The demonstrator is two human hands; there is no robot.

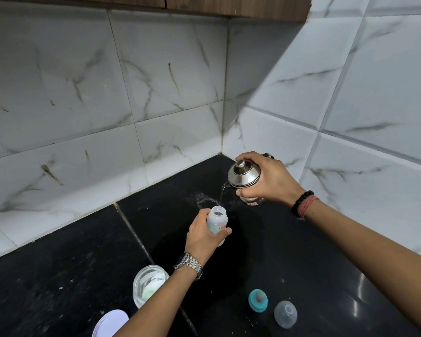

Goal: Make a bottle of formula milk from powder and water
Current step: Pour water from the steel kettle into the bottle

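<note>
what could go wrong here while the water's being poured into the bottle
1. The thin water stream from the tilted steel-lidded kettle in the right hand has to hit the narrow mouth of the small clear plastic baby bottle; a slight drift would likely spill onto the black stone counter, which already looks splashed.
2. The left hand holds the bottle just under the stream, so any miss could wet its fingers.

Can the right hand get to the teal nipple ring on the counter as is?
Probably not yet: the right hand grips the steel kettle, pouring water into the bottle held by the left hand. The path to the teal ring looks open once the kettle is set down.
</note>
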